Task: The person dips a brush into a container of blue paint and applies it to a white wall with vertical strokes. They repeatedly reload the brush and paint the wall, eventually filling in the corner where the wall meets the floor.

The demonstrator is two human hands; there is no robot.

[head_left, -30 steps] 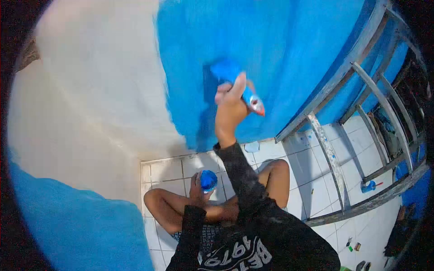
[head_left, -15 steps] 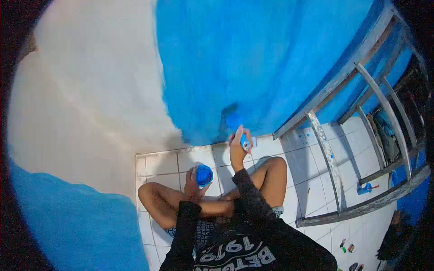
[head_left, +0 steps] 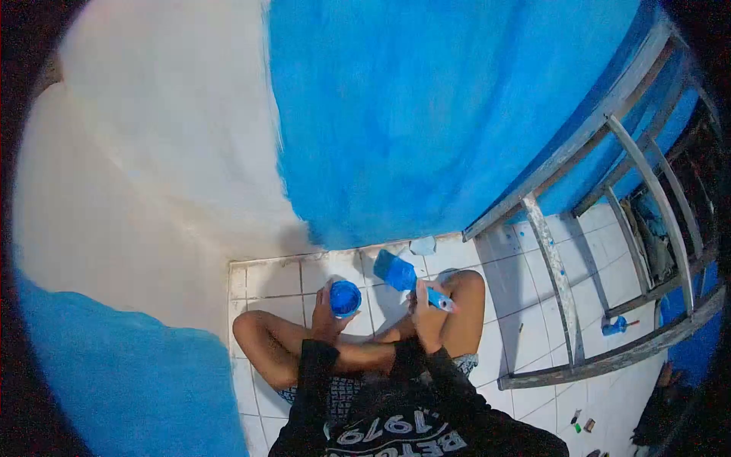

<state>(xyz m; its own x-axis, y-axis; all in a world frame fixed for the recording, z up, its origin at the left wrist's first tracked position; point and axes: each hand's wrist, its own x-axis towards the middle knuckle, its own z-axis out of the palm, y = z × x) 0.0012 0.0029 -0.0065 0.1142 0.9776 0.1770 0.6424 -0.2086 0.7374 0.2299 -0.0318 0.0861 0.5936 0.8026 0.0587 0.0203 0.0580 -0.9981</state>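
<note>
My left hand [head_left: 326, 314] is wrapped round a small cup of blue paint [head_left: 346, 298], held above the tiles between my crossed legs. To its right, my right hand [head_left: 425, 311] grips the handle of a wide paintbrush [head_left: 397, 270]. The brush's blue-coated bristles point up and left, over the tiles near the foot of the wall and apart from the cup. In front of me the wall [head_left: 426, 122] is blue, with an unpainted whitish part [head_left: 175, 114] on the left.
A paint-spotted wooden ladder [head_left: 552, 266] leans at the right. Another blue-handled brush [head_left: 615, 327] lies on the tiles beyond it. A pale scrap [head_left: 422, 246] lies by the wall base. Small items [head_left: 589, 426] and a person's dark sleeve [head_left: 653, 407] show at the lower right.
My right hand has come down and back from the wall with the brush, which now points up-left over the tiles. My left hand with the cup has hardly moved.
</note>
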